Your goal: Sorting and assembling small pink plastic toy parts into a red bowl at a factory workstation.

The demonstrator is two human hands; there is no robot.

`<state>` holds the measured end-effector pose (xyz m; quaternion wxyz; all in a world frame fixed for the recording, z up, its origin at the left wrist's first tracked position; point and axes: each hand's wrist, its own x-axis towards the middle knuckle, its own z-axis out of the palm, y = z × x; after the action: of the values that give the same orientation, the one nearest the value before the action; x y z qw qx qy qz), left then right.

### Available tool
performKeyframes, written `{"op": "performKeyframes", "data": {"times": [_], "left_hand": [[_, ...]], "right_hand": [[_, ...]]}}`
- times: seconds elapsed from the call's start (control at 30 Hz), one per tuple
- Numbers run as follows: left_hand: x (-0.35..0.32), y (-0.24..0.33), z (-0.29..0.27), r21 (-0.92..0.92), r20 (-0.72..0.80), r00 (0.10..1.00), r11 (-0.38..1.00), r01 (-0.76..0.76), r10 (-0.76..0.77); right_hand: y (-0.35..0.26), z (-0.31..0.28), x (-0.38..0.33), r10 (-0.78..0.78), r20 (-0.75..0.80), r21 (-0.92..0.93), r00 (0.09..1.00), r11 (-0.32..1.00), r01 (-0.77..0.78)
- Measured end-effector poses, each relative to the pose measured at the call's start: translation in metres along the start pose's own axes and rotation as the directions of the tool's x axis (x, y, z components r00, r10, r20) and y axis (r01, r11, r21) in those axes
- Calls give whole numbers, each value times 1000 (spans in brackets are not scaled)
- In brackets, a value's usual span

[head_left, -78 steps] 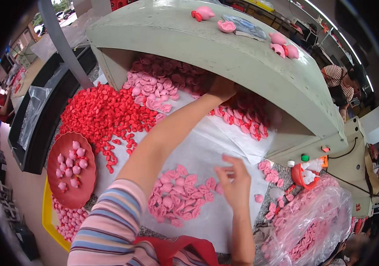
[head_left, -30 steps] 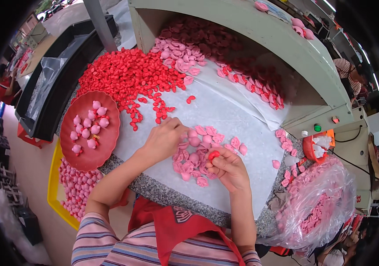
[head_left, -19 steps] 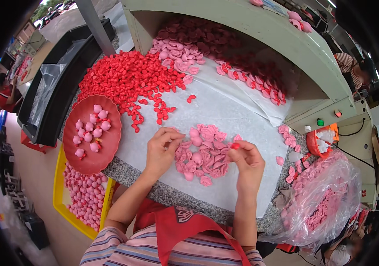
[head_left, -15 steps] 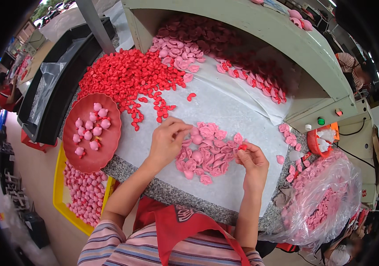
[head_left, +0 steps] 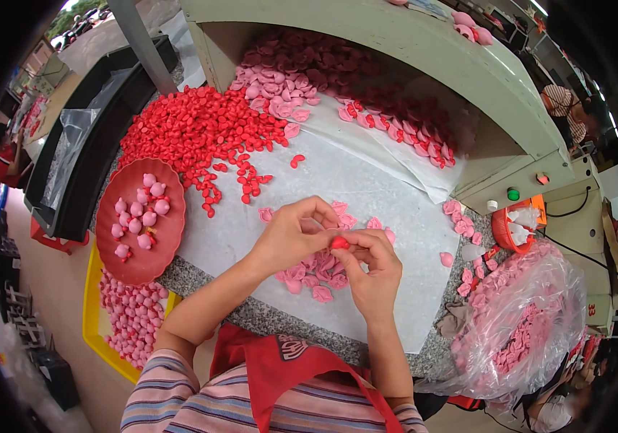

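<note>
Above the middle of the white sheet (head_left: 244, 245), my two hands meet. My right hand (head_left: 374, 270) is closed, thumb and fingers pinching a small glossy red plastic piece (head_left: 339, 243). Close against it, the fingers of my left hand (head_left: 291, 238) are curled in a pinch; whatever lies between them is hidden. Beneath both hands is a pile of pink petal-shaped shells (head_left: 316, 278), partly covered by them. One pink shell (head_left: 266, 214) lies apart, left of the pile.
A heap of red pieces (head_left: 193, 130) spreads at the far left. Nearer stands a red scalloped plate (head_left: 125, 263) with pink round figures, above a yellow bin (head_left: 92, 317). A grey-green machine (head_left: 367, 22) arches behind. At right are a bagged pink pile (head_left: 518, 325) and a red basket (head_left: 500, 232).
My right hand has moved left with the red piece and now meets my left hand. My left hand has shifted right, away from the pile's left edge. The whole view has shifted slightly.
</note>
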<state>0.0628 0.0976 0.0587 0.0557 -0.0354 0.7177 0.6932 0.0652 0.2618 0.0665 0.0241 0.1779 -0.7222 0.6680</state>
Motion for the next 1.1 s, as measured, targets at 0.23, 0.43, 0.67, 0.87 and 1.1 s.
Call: {"op": "performKeyframes", "data": {"times": [0.23,0.43,0.67,0.87,1.1], "left_hand": [[-19,9,-10,-436,208,978,896,83,10],[-25,8,3,-298,42,987,944,-138,158],[-28,21,2,-402,172,972,890,216,-159],[-20,20,2,-129,183,983,991,38,-14],[-18,16,11,-150,146,989,989,-3,26]], "right_hand": [[-6,-6,6,226,76,305,971,922,-239],[-19,-10,4,347,159,295,924,877,-380],[-38,-4,-4,404,51,137,913,903,-407],[-31,-9,0,407,125,-89,905,913,-399],[-9,-12,2,111,76,-177,991,979,-96]]}}
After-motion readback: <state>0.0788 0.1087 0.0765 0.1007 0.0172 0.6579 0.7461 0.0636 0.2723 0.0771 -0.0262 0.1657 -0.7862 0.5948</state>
